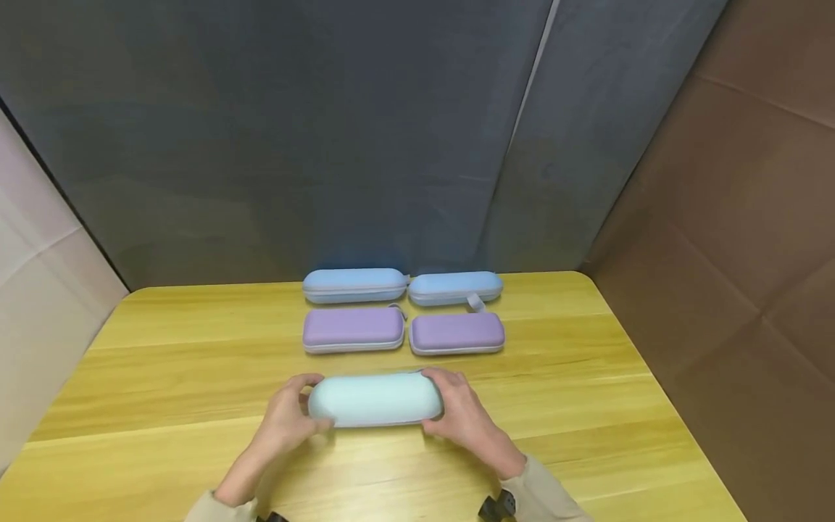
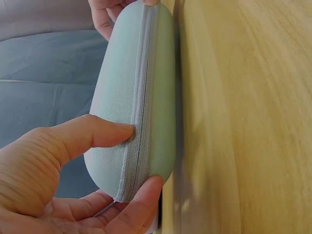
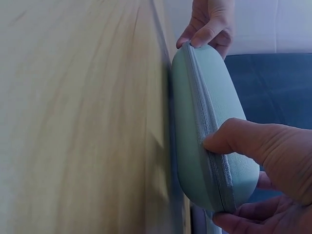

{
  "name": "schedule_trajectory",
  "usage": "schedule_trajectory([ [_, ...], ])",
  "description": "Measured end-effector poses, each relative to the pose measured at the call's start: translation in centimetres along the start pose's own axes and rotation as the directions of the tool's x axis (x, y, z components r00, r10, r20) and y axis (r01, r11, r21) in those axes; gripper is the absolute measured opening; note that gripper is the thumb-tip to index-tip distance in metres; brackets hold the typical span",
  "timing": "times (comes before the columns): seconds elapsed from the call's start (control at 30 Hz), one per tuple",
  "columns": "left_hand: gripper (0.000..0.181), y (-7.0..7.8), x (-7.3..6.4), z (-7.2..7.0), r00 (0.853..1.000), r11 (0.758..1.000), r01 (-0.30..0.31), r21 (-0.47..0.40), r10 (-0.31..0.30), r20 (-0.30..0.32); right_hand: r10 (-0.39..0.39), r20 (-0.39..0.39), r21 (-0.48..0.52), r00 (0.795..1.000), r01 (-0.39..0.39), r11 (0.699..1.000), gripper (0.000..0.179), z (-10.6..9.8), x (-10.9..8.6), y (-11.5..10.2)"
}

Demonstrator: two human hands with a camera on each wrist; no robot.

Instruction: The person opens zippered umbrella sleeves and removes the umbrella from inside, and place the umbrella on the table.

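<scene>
A mint-green zippered case with rounded ends lies lengthwise across the table in front of the person. My left hand grips its left end, the thumb on the near side by the grey zipper and the fingers curled behind the end. At the opposite end my right hand holds it the same way, its thumb pressing on the zipper band in the right wrist view. The zipper is closed along the side that shows. Whether the case's underside touches the tabletop is hard to tell.
Beyond the green case, two purple zippered cases lie side by side. Behind them are two light-blue cases, close to the table's far edge. A dark cloth wall rises at the back of the wooden table.
</scene>
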State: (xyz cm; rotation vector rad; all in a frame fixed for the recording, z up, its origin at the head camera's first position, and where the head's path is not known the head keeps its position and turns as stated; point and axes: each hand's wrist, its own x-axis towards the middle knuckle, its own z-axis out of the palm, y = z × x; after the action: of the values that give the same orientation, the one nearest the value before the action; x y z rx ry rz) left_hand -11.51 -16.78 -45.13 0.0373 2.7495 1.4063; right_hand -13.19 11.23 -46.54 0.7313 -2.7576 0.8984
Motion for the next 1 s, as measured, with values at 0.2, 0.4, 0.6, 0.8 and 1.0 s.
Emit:
schedule_trajectory([
  [0.2, 0.07, -0.3, 0.0, 0.2, 1.0, 1.0, -0.004, 0.003, 0.004, 0.007, 0.016, 0.015, 0.014, 1.0, -0.016, 1.0, 0.072, 0.2, -0.3, 0.2],
  [0.4, 0.07, -0.6, 0.2, 0.4, 0.993, 0.993, -0.116, 0.039, 0.115, 0.003, 0.034, 0.083, 0.064, 0.996, -0.04, 0.997, 0.072, -0.3, -0.1, 0.7],
  [0.6, 0.067, -0.5, 0.5, 0.4, 0.949, 0.935, -0.307, 0.177, 0.315, -0.023, 0.038, 0.179, 0.306, 0.983, -0.092, 0.948, 0.035, -2.1, 0.7, 2.8],
  [0.8, 0.064, -0.6, 0.7, 0.1, 0.921, 0.899, -0.377, 0.223, 0.389, -0.007, 0.085, 0.236, 0.347, 0.968, -0.166, 0.923, 0.02, -1.6, 2.0, 4.4],
  [1.0, 0.064, -1.0, 0.6, 0.5, 0.9, 0.878, -0.422, 0.226, 0.435, -0.007, 0.075, 0.313, 0.336, 0.947, -0.185, 0.923, 0.024, -1.1, 3.2, 4.7],
])
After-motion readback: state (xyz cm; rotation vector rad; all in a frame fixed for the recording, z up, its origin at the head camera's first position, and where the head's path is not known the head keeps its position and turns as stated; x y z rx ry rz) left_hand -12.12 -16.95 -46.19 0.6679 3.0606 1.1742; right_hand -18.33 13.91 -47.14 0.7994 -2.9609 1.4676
